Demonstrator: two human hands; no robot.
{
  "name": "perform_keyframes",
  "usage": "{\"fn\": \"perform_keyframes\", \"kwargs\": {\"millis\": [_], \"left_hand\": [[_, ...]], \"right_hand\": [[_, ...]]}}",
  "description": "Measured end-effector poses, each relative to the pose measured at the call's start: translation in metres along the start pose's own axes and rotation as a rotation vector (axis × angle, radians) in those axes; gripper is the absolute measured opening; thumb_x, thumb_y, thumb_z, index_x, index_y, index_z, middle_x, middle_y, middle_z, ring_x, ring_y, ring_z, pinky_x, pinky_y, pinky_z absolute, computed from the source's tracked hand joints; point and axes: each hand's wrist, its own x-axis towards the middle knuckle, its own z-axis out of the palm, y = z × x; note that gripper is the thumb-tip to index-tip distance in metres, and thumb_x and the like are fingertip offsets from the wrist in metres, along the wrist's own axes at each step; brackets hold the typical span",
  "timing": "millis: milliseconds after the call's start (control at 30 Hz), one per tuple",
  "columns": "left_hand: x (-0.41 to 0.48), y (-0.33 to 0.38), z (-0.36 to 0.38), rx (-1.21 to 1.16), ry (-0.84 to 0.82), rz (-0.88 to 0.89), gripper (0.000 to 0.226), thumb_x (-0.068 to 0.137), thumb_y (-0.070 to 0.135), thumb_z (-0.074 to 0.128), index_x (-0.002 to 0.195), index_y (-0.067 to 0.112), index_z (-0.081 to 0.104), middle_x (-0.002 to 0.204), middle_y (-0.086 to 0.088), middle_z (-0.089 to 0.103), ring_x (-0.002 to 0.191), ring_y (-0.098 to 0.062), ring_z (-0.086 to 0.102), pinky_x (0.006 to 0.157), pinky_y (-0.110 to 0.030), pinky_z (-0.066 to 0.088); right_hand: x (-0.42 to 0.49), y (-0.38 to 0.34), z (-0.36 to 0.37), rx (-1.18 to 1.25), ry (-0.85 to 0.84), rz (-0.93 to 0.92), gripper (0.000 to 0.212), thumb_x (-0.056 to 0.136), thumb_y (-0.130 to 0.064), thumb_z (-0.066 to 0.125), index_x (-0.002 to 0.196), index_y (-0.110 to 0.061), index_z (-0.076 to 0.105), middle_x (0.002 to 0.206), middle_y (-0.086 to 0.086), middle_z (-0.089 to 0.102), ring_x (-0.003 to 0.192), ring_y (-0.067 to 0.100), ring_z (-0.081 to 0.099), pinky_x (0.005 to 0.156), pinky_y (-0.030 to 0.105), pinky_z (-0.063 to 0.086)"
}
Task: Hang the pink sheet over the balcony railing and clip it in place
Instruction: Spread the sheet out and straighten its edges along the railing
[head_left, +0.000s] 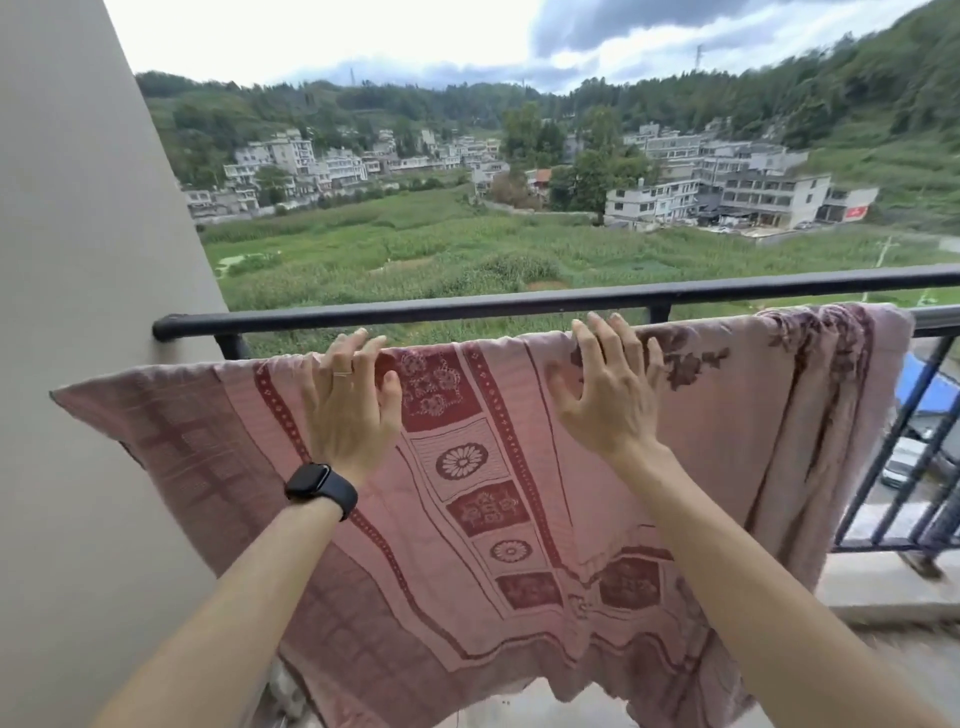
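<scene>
The pink sheet (483, 467), patterned with dark red flowers and bands, hangs draped over a lower bar of the black balcony railing (415, 312). Its top fold runs from the wall on the left to the right post. My left hand (350, 405), with a ring and a black watch on the wrist, lies flat on the sheet near the top fold, fingers spread. My right hand (610, 389) rests the same way a little to the right, fingertips over the fold. Neither hand grips anything. No clip is in view.
A beige wall (88, 312) bounds the balcony on the left, where the rail meets it. Vertical black bars (904, 457) and a concrete ledge (883, 587) stand at the right. Beyond the rail lie green fields, houses and hills far below.
</scene>
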Motion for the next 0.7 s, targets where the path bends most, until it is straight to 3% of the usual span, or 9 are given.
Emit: {"fn": "perform_keyframes", "kwargs": {"millis": [133, 267, 333, 467, 533, 600, 700], "left_hand": [[-0.059, -0.010, -0.008, -0.155, 0.047, -0.207, 0.054, 0.082, 0.020, 0.068, 0.131, 0.015, 0.048, 0.142, -0.006, 0.040, 0.131, -0.025, 0.040, 0.108, -0.041, 0.029], [-0.110, -0.067, -0.026, -0.243, -0.018, -0.790, 0.064, 0.083, 0.018, 0.067, 0.138, 0.011, 0.035, 0.145, -0.014, 0.034, 0.130, -0.033, 0.037, 0.108, -0.047, 0.034], [-0.127, -0.105, -0.038, -0.232, -0.046, -0.989, 0.074, 0.081, 0.022, 0.069, 0.141, 0.012, 0.027, 0.145, -0.013, 0.028, 0.131, -0.035, 0.034, 0.105, -0.047, 0.037], [-0.130, -0.169, -0.054, -0.419, -0.071, -1.220, 0.104, 0.078, 0.025, 0.078, 0.153, 0.022, 0.006, 0.155, -0.014, 0.017, 0.140, -0.031, 0.030, 0.105, -0.042, 0.038], [-0.126, -0.192, -0.055, -0.503, -0.115, -1.266, 0.110, 0.078, 0.026, 0.079, 0.154, 0.024, 0.000, 0.153, -0.011, 0.027, 0.137, -0.030, 0.037, 0.105, -0.042, 0.041], [-0.124, -0.212, -0.054, -0.568, -0.233, -1.280, 0.096, 0.082, 0.027, 0.075, 0.153, 0.022, 0.010, 0.136, -0.001, 0.046, 0.120, -0.028, 0.053, 0.096, -0.039, 0.047], [-0.126, -0.240, -0.052, -0.553, -0.302, -1.226, 0.050, 0.085, 0.025, 0.070, 0.130, 0.020, 0.049, 0.118, 0.000, 0.064, 0.095, -0.019, 0.062, 0.078, -0.029, 0.049]], "right_hand": [[-0.009, -0.042, 0.016, 0.033, 0.003, -0.129, 0.065, 0.089, -0.047, 0.057, 0.145, -0.018, 0.045, 0.158, 0.006, 0.036, 0.150, 0.026, 0.024, 0.121, 0.057, 0.004], [-0.021, -0.105, 0.033, 0.067, -0.058, -0.288, 0.068, 0.088, -0.046, 0.056, 0.149, -0.021, 0.041, 0.161, 0.007, 0.032, 0.152, 0.025, 0.020, 0.122, 0.057, 0.000], [-0.031, -0.144, 0.041, 0.097, -0.106, -0.351, 0.069, 0.087, -0.043, 0.058, 0.151, -0.023, 0.039, 0.162, 0.007, 0.028, 0.153, 0.025, 0.017, 0.121, 0.058, -0.002], [-0.036, -0.222, 0.059, 0.126, -0.176, -0.486, 0.073, 0.088, -0.042, 0.058, 0.154, -0.025, 0.032, 0.165, 0.007, 0.023, 0.154, 0.024, 0.012, 0.121, 0.058, -0.007], [-0.035, -0.255, 0.066, 0.130, -0.215, -0.483, 0.073, 0.089, -0.044, 0.053, 0.156, -0.026, 0.029, 0.166, 0.009, 0.018, 0.154, 0.025, 0.009, 0.121, 0.059, -0.007], [-0.031, -0.284, 0.071, 0.133, -0.238, -0.470, 0.075, 0.087, -0.045, 0.049, 0.156, -0.026, 0.026, 0.165, 0.009, 0.018, 0.154, 0.026, 0.010, 0.120, 0.062, -0.004], [-0.022, -0.327, 0.079, 0.132, -0.229, -0.491, 0.071, 0.090, -0.044, 0.049, 0.154, -0.025, 0.029, 0.163, 0.007, 0.025, 0.153, 0.026, 0.016, 0.120, 0.063, -0.001]]}}
